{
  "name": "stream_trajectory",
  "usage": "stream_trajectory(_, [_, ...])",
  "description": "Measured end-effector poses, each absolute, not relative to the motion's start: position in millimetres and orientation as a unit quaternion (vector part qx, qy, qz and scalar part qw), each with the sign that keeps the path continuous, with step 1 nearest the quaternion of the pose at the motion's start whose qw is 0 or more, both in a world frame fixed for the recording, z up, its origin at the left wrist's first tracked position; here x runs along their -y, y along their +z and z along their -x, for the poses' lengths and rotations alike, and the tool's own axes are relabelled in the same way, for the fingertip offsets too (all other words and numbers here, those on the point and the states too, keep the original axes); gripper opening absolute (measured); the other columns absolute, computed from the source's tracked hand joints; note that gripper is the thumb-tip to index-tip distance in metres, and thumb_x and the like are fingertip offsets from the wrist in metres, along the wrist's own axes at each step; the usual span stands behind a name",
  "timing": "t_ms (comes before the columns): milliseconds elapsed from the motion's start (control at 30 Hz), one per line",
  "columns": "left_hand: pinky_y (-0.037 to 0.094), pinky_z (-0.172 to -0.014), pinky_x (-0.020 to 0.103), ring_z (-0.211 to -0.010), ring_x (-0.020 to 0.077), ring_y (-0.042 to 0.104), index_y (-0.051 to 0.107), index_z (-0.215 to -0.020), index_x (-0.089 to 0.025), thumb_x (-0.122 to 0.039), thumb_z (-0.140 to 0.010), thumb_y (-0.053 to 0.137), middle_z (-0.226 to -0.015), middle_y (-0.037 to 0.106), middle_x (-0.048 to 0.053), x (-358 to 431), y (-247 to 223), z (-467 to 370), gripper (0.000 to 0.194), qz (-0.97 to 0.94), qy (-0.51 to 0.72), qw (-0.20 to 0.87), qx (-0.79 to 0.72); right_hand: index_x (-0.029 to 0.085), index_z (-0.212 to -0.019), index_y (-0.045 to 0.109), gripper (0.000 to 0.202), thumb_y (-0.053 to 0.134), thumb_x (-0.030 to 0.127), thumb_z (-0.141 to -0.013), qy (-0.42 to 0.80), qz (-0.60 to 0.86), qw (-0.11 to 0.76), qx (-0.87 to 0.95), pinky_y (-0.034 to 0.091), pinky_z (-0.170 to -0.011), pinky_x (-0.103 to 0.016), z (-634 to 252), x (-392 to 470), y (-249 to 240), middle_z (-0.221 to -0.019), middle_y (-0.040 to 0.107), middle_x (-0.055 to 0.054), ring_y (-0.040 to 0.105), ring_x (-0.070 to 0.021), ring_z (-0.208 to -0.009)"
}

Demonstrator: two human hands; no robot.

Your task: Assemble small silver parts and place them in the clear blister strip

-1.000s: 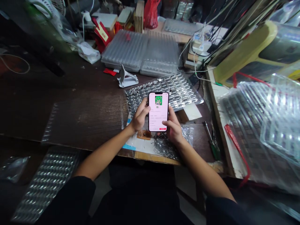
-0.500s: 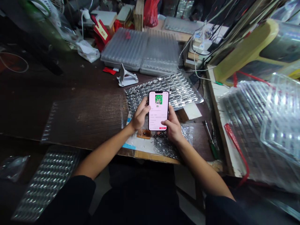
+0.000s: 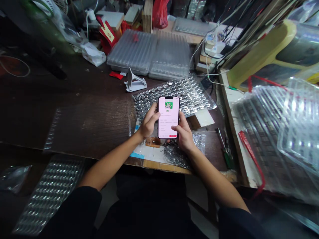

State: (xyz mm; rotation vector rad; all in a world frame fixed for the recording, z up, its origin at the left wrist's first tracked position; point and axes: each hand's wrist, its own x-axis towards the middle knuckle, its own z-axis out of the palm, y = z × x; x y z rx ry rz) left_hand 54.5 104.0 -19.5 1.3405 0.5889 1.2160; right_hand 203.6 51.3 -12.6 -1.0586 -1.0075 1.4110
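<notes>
Green pic on phone looks shorter than a sec ago, txt higher: page scrolled, prob. still browsing. Grip: L hand & R hand hold phone's sides above surface, nr. metal-filled tray.

phone: on-screen text too small to read | cream label on red item: marks illegible
</notes>
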Motion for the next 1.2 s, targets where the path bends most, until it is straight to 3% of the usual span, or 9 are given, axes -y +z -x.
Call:
stream_trajectory(233, [0.049,-0.073,0.033,-0.102,0.0246,0.063,0.058,-0.112,-0.018,-0.047,-0.094,0.055,-0.109,0.068,0.008,-104.2,-18.9,-56.6,0.034,-0.563,0.532,0.585,-0.240,0.032,-0.136,0.038,0.074,0.060,0.024,-0.066,0.625,0.423,0.506,0.417,0.048,-0.039,-0.027,-204.2,-49.9,-13.0,-0.131,0.061,-0.007,0.066,-0.0287,-0.092])
stream_trajectory(500, [0.051,-0.087,0.038,-0.114,0.0288,0.060,0.057,-0.118,-0.019,-0.048,-0.092,0.056,-0.118,0.067,0.009,-104.2,-18.4,-56.8,0.038,-0.558,0.529,0.589,-0.250,0.032,-0.132,0.043,0.064,0.061,0.032,-0.071,0.596,0.448,0.521,0.415,0.056,-0.052,-0.034,-204.3,-51.8,-14.5,-0.128,0.062,-0.006,0.063,-0.0298,-0.100])
stream_trajectory(833, [0.052,-0.087,0.037,-0.113,0.0281,0.060,0.059,-0.119,-0.019,-0.049,-0.093,0.055,-0.118,0.067,0.008,-104.7,-18.8,-56.0,0.040,-0.559,0.527,0.583,-0.265,0.033,-0.131,0.043,0.064,0.059,0.033,-0.068,0.568,0.468,0.516,0.440,0.061,-0.074,-0.047,-204.4,-52.6,-13.1,-0.133,0.060,-0.004,0.056,-0.0339,-0.119])
stream_trajectory(1067, [0.047,-0.099,0.038,-0.115,0.0259,0.060,0.057,-0.129,-0.021,-0.049,-0.096,0.049,-0.127,0.065,0.008,-106.5,-26.8,-53.6,0.045,-0.575,0.513,0.575,-0.276,0.029,-0.137,0.041,0.070,0.057,0.037,-0.070,0.623,0.428,0.518,0.400,0.058,-0.053,-0.040,-204.4,-48.5,-4.3,-0.127,0.063,-0.008,0.066,-0.0328,-0.099])
stream_trajectory(1200, [0.047,-0.100,0.037,-0.115,0.0249,0.061,0.058,-0.128,-0.021,-0.053,-0.097,0.048,-0.128,0.065,0.008,-104.5,-29.6,-54.2,0.046,-0.577,0.524,0.563,-0.274,0.028,-0.137,0.044,0.067,0.055,0.040,-0.072,0.618,0.410,0.534,0.405,0.063,-0.066,-0.046,-203.8,-48.4,-1.5,-0.128,0.061,-0.007,0.065,-0.0323,-0.104])
